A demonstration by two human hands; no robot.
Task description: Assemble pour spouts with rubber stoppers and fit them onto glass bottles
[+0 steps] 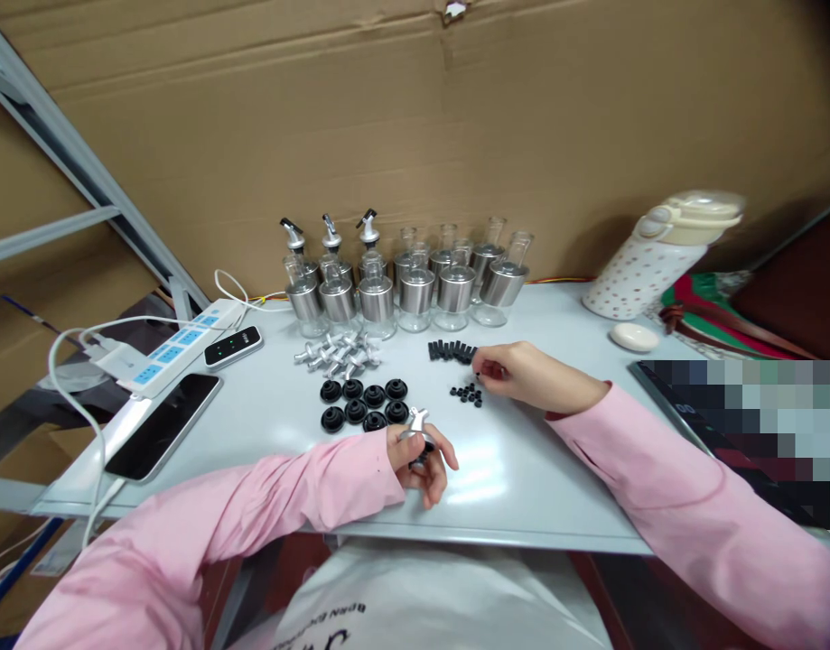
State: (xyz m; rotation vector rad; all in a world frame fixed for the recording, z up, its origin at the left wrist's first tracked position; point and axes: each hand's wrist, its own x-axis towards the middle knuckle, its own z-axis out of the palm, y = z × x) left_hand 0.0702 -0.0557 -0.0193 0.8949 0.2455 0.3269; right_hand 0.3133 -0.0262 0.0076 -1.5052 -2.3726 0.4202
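My left hand [424, 460] is closed around a silver and black pourer spout [419, 422], held near the table's front edge. Over the small black pieces, my right hand [499, 368] has its thumb and fingertips pinched together; a tiny dark bit shows at the tips, too small to name. Just below those fingers lies a cluster of small black rings [467, 394]. A row of short black tubes [451, 350] is above them. Several round black stoppers [355, 411] sit in two rows left of my left hand. Behind them is a pile of silver spout parts [338, 352].
Several glass bottles with steel bands [415, 291] stand at the back, three topped with pourers [331, 233]. On the left are a power strip [184, 348], a black device [233, 347] and a phone [165, 426]. A spotted flask [641, 262] and white oval object [634, 338] stand right.
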